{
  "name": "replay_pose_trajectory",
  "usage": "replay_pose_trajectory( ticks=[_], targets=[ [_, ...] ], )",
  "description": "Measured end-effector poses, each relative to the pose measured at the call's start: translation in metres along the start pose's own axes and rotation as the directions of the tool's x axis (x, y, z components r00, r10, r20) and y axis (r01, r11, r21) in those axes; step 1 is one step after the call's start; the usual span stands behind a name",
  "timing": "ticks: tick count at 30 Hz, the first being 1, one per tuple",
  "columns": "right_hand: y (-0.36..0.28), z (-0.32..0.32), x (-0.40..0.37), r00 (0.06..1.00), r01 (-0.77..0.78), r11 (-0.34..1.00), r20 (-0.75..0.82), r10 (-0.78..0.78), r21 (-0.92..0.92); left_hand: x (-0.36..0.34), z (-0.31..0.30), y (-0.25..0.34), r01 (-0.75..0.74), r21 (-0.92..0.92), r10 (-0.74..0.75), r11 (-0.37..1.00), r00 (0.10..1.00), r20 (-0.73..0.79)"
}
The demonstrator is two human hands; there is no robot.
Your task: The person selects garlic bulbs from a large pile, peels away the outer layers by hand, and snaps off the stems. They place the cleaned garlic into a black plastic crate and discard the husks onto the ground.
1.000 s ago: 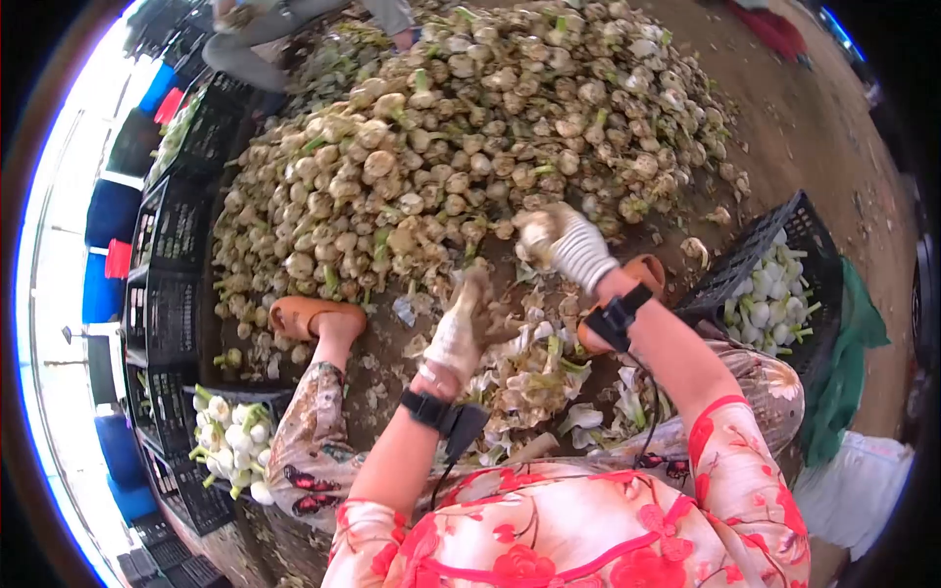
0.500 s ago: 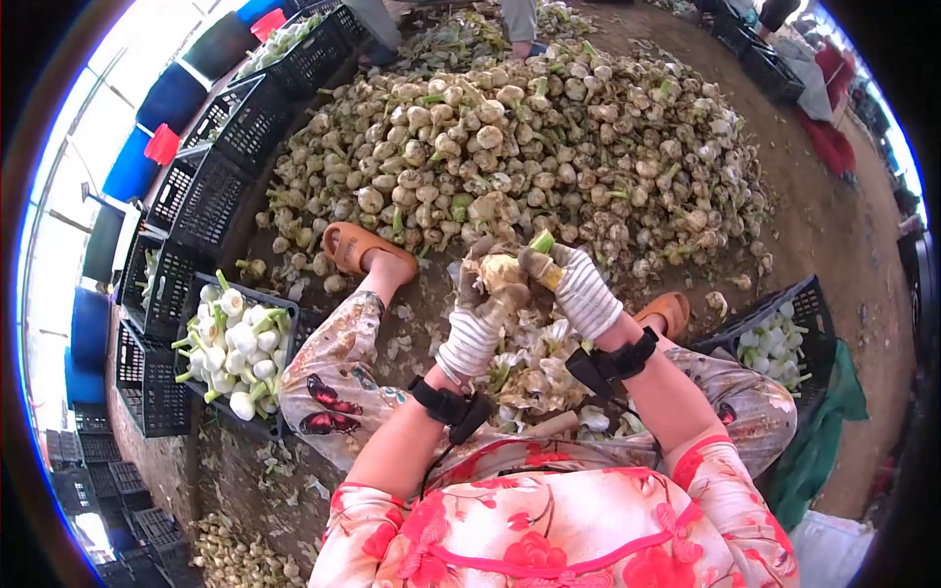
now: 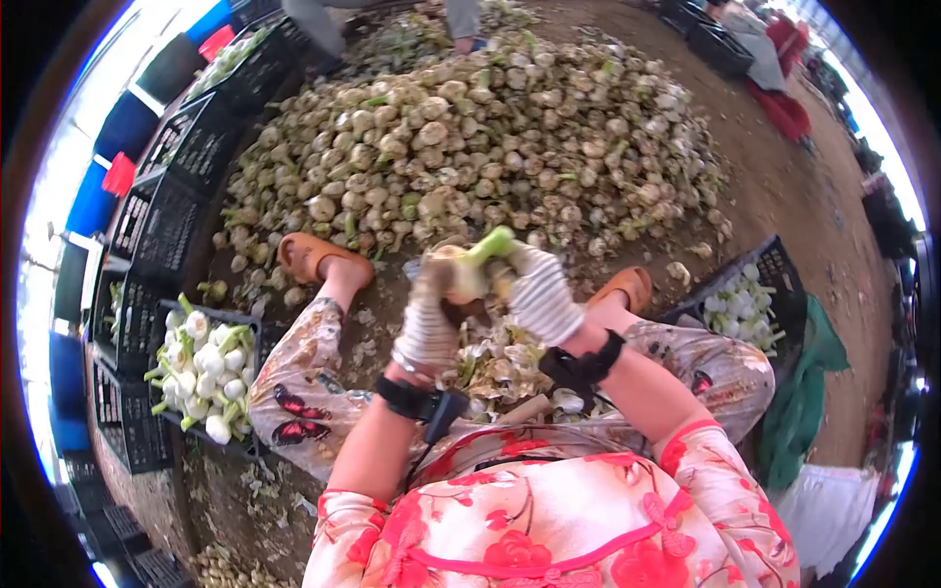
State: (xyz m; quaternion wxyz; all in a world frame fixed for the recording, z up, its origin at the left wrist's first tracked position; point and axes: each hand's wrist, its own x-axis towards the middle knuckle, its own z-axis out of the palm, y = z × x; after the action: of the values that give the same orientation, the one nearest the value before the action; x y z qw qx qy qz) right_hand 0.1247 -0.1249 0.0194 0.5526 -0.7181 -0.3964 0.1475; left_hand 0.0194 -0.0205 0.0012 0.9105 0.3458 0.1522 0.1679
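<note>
A garlic bulb (image 3: 465, 278) with a thick green stem (image 3: 493, 242) is between my two gloved hands, above a heap of loose garlic skins (image 3: 510, 367). My left hand (image 3: 428, 316) is closed around the bulb's left side. On the other side, my right hand (image 3: 541, 297) has its fingers curled against the bulb near the stem; motion smears the fingertips. Both striped white gloves look dirty at the fingers. Beyond them lies a large pile of unpeeled garlic (image 3: 470, 147).
A black crate of cleaned white garlic (image 3: 208, 367) stands left of my legs, and another crate (image 3: 742, 309) stands to the right beside a green cloth (image 3: 804, 377). More black crates (image 3: 157, 230) line the left side. Another person's legs (image 3: 461, 20) are behind the pile.
The view has shifted, so the surroundings appear farther left and higher. My hands have turned the bulb, and its green stem now shows longer between them.
</note>
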Motion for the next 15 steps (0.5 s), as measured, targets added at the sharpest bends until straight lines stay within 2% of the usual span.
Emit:
replay_pose_trajectory(
  ticks=[2,3,4,5,6,7,8,10,11,12,14,15],
  targets=[
    [0.018,0.004,0.001,0.994,0.032,0.999,-0.1,-0.034,-0.021,0.004,-0.015,0.013,0.304,-0.126,-0.267,0.944,0.931,0.248],
    [0.023,0.002,0.0,0.996,-0.037,0.96,-0.072,0.059,0.279,0.001,-0.005,0.018,0.337,-0.096,-0.317,0.937,0.931,0.181],
    [0.027,0.001,0.0,0.996,-0.018,0.936,-0.079,0.049,0.351,-0.004,0.004,0.025,0.366,-0.068,-0.358,0.928,0.928,0.106],
    [0.03,0.003,-0.003,0.996,-0.001,0.905,-0.084,0.041,0.426,-0.002,-0.002,0.025,0.385,-0.027,-0.371,0.922,0.904,0.214],
    [0.027,0.007,-0.007,0.996,0.013,0.863,-0.086,0.035,0.505,-0.001,-0.004,0.02,0.384,-0.062,-0.373,0.921,0.917,0.143],
    [0.016,0.005,-0.013,0.975,-0.201,0.744,0.056,0.215,0.637,0.0,-0.004,0.017,0.369,-0.093,-0.364,0.925,0.929,0.065],
    [0.016,0.006,-0.015,0.943,-0.299,0.619,0.126,0.308,0.727,0.001,-0.005,0.016,0.345,-0.124,-0.35,0.93,0.937,-0.016],
    [0.01,0.009,-0.016,0.954,-0.278,0.698,0.105,0.281,0.66,-0.005,-0.015,0.011,0.225,-0.127,-0.23,0.966,0.973,-0.032],
    [0.013,0.008,-0.018,0.952,-0.295,0.716,0.129,0.278,0.632,-0.006,-0.019,0.01,0.228,-0.135,-0.234,0.964,0.972,-0.035],
    [0.012,0.008,-0.017,0.985,-0.171,0.744,0.088,0.15,0.646,-0.006,-0.021,0.011,0.231,-0.143,-0.238,0.962,0.971,-0.035],
    [0.015,0.007,-0.011,0.949,-0.295,0.672,0.127,0.288,0.679,-0.001,-0.027,0.007,0.232,-0.169,-0.244,0.958,0.969,-0.049],
    [0.011,0.01,-0.008,0.951,-0.292,0.626,0.15,0.27,0.723,-0.003,-0.023,0.006,0.214,-0.128,-0.222,0.968,0.974,-0.05]
  ],
)
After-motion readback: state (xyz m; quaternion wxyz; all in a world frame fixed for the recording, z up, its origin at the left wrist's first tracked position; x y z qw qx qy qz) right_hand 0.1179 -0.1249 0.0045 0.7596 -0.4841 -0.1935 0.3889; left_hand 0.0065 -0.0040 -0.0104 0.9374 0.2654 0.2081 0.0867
